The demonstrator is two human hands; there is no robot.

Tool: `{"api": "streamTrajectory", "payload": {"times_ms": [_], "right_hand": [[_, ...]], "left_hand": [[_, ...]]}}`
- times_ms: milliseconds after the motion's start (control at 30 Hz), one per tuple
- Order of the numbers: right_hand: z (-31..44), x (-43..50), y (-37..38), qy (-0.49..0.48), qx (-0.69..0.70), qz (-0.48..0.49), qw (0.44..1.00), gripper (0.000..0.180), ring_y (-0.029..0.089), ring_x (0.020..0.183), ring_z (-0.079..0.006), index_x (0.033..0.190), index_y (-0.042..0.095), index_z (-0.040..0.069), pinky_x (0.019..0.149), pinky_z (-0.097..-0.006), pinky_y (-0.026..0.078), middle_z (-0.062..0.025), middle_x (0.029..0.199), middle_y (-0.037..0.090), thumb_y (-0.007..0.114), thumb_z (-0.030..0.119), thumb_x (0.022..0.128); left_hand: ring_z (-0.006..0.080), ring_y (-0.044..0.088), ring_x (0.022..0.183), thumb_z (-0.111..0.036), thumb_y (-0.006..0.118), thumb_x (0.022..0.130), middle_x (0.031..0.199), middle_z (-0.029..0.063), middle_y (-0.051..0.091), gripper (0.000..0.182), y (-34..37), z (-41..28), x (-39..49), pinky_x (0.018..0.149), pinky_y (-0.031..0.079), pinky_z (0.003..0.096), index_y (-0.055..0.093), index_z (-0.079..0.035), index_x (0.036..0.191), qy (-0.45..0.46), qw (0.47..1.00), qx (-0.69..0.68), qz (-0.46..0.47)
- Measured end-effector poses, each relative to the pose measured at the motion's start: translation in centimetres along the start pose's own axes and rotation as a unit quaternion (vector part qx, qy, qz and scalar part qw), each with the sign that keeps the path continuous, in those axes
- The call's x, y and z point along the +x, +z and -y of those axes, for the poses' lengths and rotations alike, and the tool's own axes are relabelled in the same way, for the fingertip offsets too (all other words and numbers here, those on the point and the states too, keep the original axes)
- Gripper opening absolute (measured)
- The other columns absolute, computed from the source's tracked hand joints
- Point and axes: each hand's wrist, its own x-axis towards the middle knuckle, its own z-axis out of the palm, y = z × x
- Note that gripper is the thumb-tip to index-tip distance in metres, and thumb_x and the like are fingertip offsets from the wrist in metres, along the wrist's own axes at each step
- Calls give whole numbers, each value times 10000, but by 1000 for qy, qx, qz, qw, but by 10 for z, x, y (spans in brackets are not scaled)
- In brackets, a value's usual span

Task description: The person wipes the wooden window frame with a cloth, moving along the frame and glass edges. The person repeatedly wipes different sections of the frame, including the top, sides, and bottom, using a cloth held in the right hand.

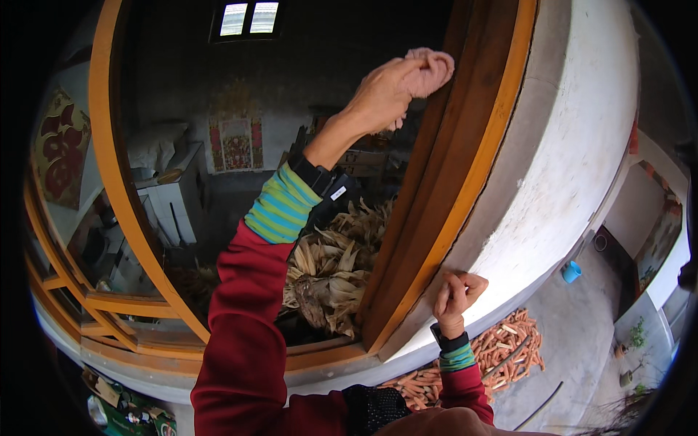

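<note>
My left hand (381, 95) is raised high at the opening of a wooden window frame (474, 136), shut on a crumpled pink cloth (429, 72). The cloth lies against the brown inner side of the frame's right upright. My right hand (459, 297) is lower and to the right, beside the white plastered wall (551, 163) near the frame's outer edge. Its fingers are curled, and nothing shows in them. Both arms have red sleeves with striped green and blue cuffs and a dark wristband.
Dry corn husks (332, 267) are heaped inside, below the opening. A white cabinet (172, 210) stands further in. An orange window upright (117, 158) bounds the left side. Outside lie many corn cobs (507, 349) on the concrete floor, a stick (540, 406) and a blue bucket (571, 272).
</note>
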Motion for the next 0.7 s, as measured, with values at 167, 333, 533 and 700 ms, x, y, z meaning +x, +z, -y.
{"api": "streamTrajectory", "payload": {"times_ms": [167, 333, 533, 700], "right_hand": [[-2, -1, 0, -4, 9, -5, 1000, 188, 455, 840, -241, 869, 654, 100, 745, -358, 368, -53, 871, 470, 627, 16, 702], [-3, -2, -2, -6, 9, 2, 1000, 170, 454, 847, -248, 872, 648, 85, 763, -366, 377, -63, 863, 475, 601, 21, 721], [-1, 0, -2, -5, 10, 0, 1000, 172, 457, 847, -250, 871, 635, 81, 771, -369, 375, -66, 864, 480, 609, 9, 716], [1, 1, -1, 2, -7, 1, 1000, 191, 461, 836, -246, 875, 638, 97, 765, -370, 372, -58, 868, 484, 634, -3, 712]], "left_hand": [[186, 593, 470, 68, 406, 874, 930, 155, 623, 619, -6, -65, 130, 366, 467, 321, 424, -147, 1454, 90, 989, -73, -87], [222, 490, 383, -322, 428, 1016, 590, 122, 540, 320, 1, -124, 234, 358, 384, 400, 558, -160, 1260, 44, 998, -40, -13], [366, 620, 816, 64, 513, 807, 1109, 243, 573, 668, 22, -73, 129, 673, 515, 469, 400, -15, 1460, 287, 945, 124, -99], [327, 542, 1033, 68, 506, 868, 1244, 136, 530, 612, 64, -45, -5, 874, 543, 419, 479, -125, 1448, 239, 953, 152, -105]]}}
